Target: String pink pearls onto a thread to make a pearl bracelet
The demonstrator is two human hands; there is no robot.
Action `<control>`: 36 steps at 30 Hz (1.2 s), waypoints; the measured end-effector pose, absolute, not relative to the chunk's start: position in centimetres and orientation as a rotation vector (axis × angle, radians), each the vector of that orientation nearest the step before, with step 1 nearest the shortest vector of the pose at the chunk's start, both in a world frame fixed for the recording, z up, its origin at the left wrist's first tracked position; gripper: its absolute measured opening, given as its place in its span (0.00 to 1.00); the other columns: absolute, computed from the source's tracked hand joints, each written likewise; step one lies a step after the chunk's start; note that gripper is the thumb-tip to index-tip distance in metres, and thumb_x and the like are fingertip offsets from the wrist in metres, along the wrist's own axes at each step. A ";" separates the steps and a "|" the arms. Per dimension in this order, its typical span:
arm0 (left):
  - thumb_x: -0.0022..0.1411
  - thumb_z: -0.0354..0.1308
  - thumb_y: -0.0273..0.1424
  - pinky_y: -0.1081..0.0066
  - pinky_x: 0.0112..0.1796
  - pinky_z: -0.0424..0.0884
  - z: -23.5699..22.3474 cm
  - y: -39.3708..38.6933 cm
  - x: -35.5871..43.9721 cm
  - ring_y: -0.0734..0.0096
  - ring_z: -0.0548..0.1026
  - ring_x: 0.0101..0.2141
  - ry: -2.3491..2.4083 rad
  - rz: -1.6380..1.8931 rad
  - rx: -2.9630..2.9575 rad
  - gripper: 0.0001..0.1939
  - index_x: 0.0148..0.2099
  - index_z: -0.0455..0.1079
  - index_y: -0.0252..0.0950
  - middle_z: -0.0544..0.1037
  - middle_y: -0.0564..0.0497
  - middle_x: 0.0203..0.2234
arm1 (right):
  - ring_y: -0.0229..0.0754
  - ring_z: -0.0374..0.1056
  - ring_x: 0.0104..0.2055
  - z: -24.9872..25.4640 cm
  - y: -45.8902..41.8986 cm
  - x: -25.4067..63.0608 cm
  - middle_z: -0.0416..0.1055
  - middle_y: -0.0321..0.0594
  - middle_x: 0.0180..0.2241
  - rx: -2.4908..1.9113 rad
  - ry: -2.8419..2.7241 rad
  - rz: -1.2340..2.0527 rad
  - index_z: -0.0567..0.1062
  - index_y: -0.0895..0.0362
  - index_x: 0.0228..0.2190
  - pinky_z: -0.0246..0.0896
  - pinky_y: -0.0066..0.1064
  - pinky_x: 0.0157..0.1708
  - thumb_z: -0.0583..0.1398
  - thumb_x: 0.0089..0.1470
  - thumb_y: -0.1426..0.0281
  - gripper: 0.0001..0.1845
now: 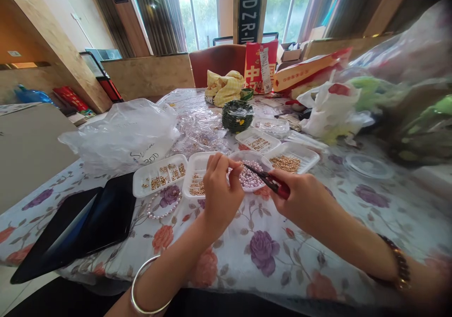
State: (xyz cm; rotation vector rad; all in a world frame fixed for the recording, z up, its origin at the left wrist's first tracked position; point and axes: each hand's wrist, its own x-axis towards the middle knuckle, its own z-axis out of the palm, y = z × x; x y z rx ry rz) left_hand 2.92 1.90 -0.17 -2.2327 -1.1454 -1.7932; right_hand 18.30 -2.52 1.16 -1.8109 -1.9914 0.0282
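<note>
Between trays (160, 176), pliers (270, 181) mid-table.

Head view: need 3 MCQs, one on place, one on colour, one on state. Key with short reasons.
1. Where does the pearl bracelet lie?
A. on the tablecloth in front of the left tray
B. inside the green basket
C. on the black tablet

2. What colour are the handles of the pliers?
A. blue
B. red
C. yellow

3. How does the right hand stand?
A. flat on the table
B. open in the air
C. closed on the pliers

Key: 1 A, it curves on the tablecloth below the left tray. 2 B, red shows at the grip. 3 C, fingers wrap the handles, tips toward the left hand.
</note>
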 end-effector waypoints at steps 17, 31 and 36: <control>0.59 0.52 0.24 0.71 0.27 0.62 0.0 1.6 2.8 0.73 0.64 0.26 -1.201 -1.845 -2.311 0.10 0.27 0.57 0.38 0.64 0.54 0.22 | 0.43 0.67 0.22 1.3 -3.0 18.0 0.72 0.37 0.21 -1.887 -2.028 -0.055 0.72 0.54 0.33 0.47 0.29 0.19 0.56 0.45 0.72 0.10; 0.58 0.53 0.24 0.69 0.28 0.60 -0.5 1.2 3.2 0.71 0.63 0.26 -1.248 -1.953 -2.208 0.10 0.26 0.56 0.38 0.62 0.54 0.21 | 0.43 0.70 0.24 0.6 -3.9 16.7 0.73 0.41 0.23 -1.810 -2.032 0.137 0.69 0.57 0.31 0.53 0.30 0.22 0.53 0.49 0.74 0.06; 0.59 0.53 0.25 0.69 0.28 0.61 -0.5 1.1 3.1 0.72 0.64 0.27 -1.243 -1.959 -2.209 0.10 0.26 0.58 0.38 0.64 0.54 0.22 | 0.42 0.68 0.22 0.5 -4.0 16.3 0.72 0.39 0.22 -1.831 -2.039 0.140 0.68 0.58 0.31 0.52 0.29 0.21 0.53 0.50 0.72 0.05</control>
